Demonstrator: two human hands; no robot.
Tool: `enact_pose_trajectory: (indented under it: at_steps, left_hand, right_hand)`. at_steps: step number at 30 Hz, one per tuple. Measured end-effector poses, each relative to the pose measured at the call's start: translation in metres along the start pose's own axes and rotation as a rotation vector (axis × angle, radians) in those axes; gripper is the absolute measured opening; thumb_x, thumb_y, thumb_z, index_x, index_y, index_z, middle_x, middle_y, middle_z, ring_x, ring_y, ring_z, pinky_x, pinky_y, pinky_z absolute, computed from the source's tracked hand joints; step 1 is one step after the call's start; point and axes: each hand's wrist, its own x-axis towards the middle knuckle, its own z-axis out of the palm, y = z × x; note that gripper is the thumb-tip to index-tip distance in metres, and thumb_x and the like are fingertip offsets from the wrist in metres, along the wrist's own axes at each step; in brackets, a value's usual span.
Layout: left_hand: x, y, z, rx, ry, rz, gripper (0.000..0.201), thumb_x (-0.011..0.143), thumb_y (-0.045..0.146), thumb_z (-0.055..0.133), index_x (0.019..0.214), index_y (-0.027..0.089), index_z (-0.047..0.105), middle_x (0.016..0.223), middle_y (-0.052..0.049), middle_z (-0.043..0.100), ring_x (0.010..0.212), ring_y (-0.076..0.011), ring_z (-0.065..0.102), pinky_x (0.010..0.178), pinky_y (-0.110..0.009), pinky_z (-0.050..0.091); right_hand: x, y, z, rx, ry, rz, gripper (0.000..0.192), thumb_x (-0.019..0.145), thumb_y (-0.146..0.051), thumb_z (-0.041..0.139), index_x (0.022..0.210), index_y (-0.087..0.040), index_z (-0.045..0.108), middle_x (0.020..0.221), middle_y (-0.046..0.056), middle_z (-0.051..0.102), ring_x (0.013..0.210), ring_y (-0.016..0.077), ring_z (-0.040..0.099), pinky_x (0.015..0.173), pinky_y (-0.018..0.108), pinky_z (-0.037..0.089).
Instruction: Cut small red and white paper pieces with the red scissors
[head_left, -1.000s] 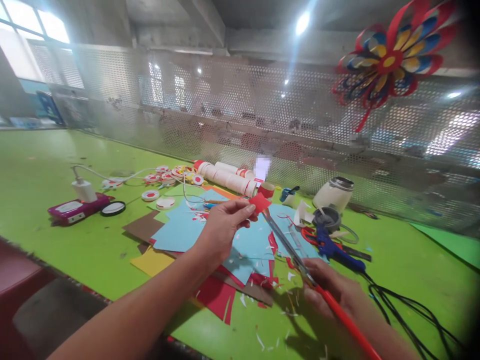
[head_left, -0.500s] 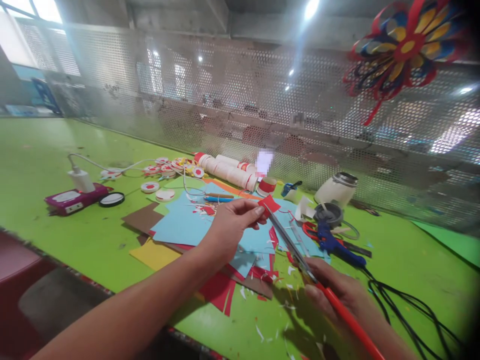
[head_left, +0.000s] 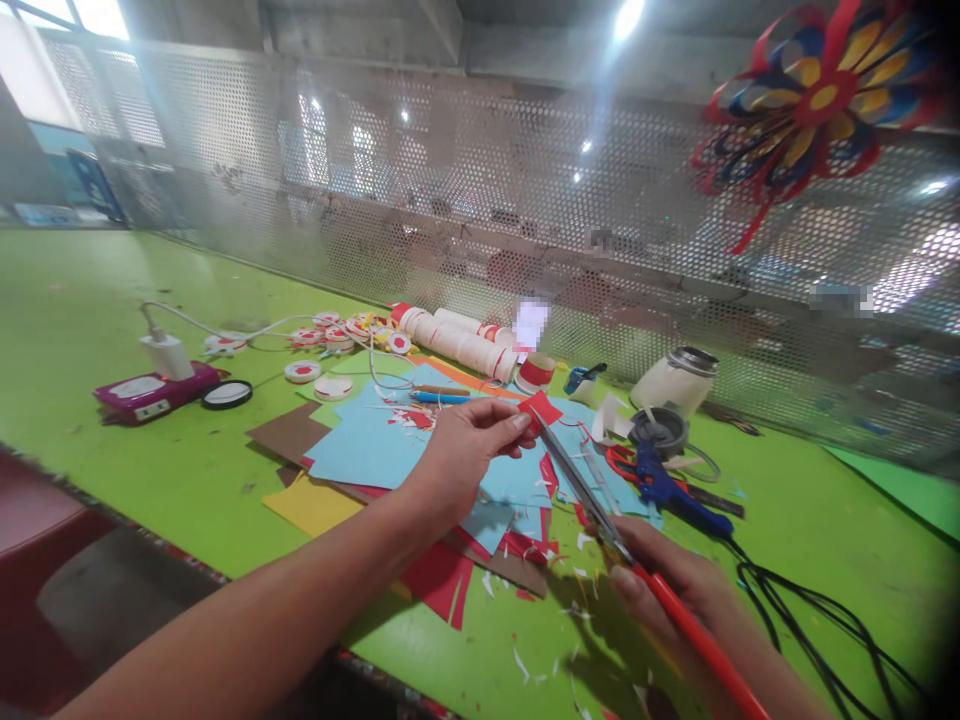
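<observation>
Between thumb and fingers, my left hand (head_left: 480,440) pinches a small piece of red paper (head_left: 541,407). My right hand (head_left: 667,570) is wrapped round the red handles of a pair of scissors (head_left: 581,490). Their long metal blades point up and to the left, with the tips at the lower edge of the red piece. The blades look nearly closed. Below both hands lie light blue paper sheets (head_left: 367,450), red paper (head_left: 439,580) and many small cut scraps.
A blue glue gun (head_left: 675,490) with a black cable lies right of the scissors. Behind stand a white jar (head_left: 675,380) and stacked paper cups (head_left: 457,340). To the left are a purple power strip (head_left: 157,390) and several round red-and-white pieces (head_left: 302,371). A paper flower (head_left: 823,98) hangs upper right.
Almost nothing differs. The view has shifted very slightly, and both hands keep their hold on the red paper and the scissors.
</observation>
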Motion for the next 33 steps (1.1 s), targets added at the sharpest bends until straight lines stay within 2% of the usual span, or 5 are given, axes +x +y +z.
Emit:
enact_pose_trajectory:
  at_steps: [4, 8, 17, 28, 33]
  left_hand:
    - [0.0, -0.001, 0.0, 0.012, 0.004, 0.006, 0.012, 0.07, 0.023, 0.069, 0.067, 0.012, 0.065, 0.065, -0.004, 0.064, 0.061, -0.0113, 0.055, 0.06, -0.027, 0.039]
    - [0.0, -0.001, 0.0, 0.012, 0.009, -0.001, 0.012, 0.071, 0.023, 0.069, 0.067, 0.012, 0.065, 0.065, -0.004, 0.063, 0.061, -0.0111, 0.055, 0.06, -0.026, 0.04]
    - [0.001, -0.003, -0.001, -0.009, 0.01, -0.026, 0.013, 0.07, 0.023, 0.07, 0.067, 0.012, 0.064, 0.063, -0.003, 0.062, 0.06, -0.0105, 0.056, 0.06, -0.025, 0.04]
    - [0.001, -0.002, -0.001, -0.041, 0.013, -0.057, 0.013, 0.068, 0.022, 0.072, 0.066, 0.012, 0.064, 0.064, -0.003, 0.063, 0.061, -0.0109, 0.057, 0.061, -0.026, 0.041]
    - [0.001, -0.002, -0.001, -0.052, 0.018, -0.064, 0.012, 0.068, 0.021, 0.072, 0.066, 0.012, 0.064, 0.063, -0.003, 0.063, 0.06, -0.0106, 0.057, 0.06, -0.025, 0.041]
  right_hand:
    - [0.001, -0.005, -0.001, 0.02, -0.016, 0.006, 0.038, 0.084, -0.047, 0.049, 0.11, -0.023, 0.063, 0.08, 0.003, 0.072, 0.067, 0.0203, 0.066, 0.049, 0.025, 0.046]
    - [0.0, -0.005, -0.001, 0.001, -0.033, 0.024, 0.038, 0.085, -0.048, 0.047, 0.11, -0.023, 0.062, 0.075, 0.002, 0.071, 0.065, 0.0198, 0.065, 0.048, 0.024, 0.043]
    - [0.001, -0.012, 0.0, -0.055, 0.035, 0.013, 0.034, 0.083, -0.047, 0.05, 0.099, -0.023, 0.068, 0.065, 0.001, 0.068, 0.054, 0.0174, 0.06, 0.048, 0.024, 0.044]
    - [0.001, -0.012, 0.004, 0.013, 0.085, -0.014, 0.037, 0.08, -0.048, 0.056, 0.095, -0.019, 0.072, 0.08, 0.006, 0.074, 0.068, 0.022, 0.067, 0.061, 0.027, 0.051]
    - [0.0, -0.012, 0.006, 0.004, 0.083, -0.009, 0.038, 0.08, -0.049, 0.054, 0.097, -0.02, 0.072, 0.08, 0.005, 0.073, 0.068, 0.0222, 0.067, 0.057, 0.027, 0.051]
